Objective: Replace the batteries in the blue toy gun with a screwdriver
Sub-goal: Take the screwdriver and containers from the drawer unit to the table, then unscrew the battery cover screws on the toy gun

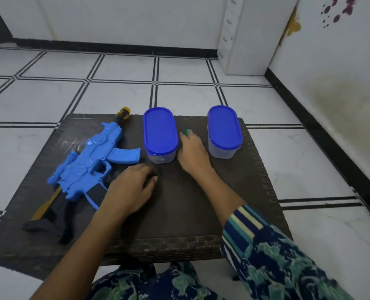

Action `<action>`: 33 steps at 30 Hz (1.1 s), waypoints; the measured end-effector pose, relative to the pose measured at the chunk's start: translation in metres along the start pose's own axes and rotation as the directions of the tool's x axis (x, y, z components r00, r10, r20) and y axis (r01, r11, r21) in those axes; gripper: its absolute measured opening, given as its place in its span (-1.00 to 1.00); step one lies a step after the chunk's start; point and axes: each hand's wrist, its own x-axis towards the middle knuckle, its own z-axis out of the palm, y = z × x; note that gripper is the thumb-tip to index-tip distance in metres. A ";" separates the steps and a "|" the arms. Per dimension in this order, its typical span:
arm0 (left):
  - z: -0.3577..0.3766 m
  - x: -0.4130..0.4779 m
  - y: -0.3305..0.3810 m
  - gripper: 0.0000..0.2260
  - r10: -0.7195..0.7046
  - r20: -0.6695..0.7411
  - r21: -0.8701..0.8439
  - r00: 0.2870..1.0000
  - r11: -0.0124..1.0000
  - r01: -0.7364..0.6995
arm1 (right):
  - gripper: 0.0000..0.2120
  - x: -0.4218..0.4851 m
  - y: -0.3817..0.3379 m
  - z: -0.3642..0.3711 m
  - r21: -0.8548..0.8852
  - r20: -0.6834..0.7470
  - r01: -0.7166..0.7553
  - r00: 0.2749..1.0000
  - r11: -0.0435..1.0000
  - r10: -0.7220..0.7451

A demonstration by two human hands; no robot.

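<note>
While the blue plastic toy gun [88, 156] lies flat on its side at the left of the dark woven surface [190, 213], untouched and w/ no cover off that I can see, the job looks to be at its very start — fetching the tool. The right grip [192, 152] is stretched forward into the gap btw. two clear oval tubs with blue lids, the left tub [160, 135] and the right tub [224, 128]. Its fingertips are at a small green stick-like item [187, 132], prob. the screwdriver's handle. Only the green tip shows past the fingers, so I cannot tell whether they have closed on it or merely touch it. The left grip [134, 187] rests on the surface just beside the gun's handle end, fingers loosely curled, nothing visibly in it. Next move, as I judge it: get a firm pinch on the green item and lift it clear w/o knocking either tub. Then the left grip should go onto the gun to turn it and find the battery hatch & its screw — no hatch shows from this side. Both tubs are lidded; contents can't be made out, though spare batteries may be in one.
</note>
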 end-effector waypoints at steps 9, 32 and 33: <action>-0.020 -0.007 -0.012 -0.77 -0.087 -0.037 -0.079 0.996 0.993 0.084 | -0.92 -0.012 -0.014 -0.007 -0.093 -0.153 -0.095 0.985 0.991 0.080; -0.045 -0.093 -0.074 -0.33 -0.127 -0.074 -0.225 0.989 0.968 0.108 | -0.83 -0.089 -0.135 -0.008 0.981 0.151 -0.136 0.983 -0.136 0.107; -0.045 -0.094 -0.075 -0.32 -0.122 -0.069 -0.230 0.990 0.968 0.103 | -0.83 -0.092 -0.134 -0.004 0.985 0.143 -0.133 0.986 -0.110 0.089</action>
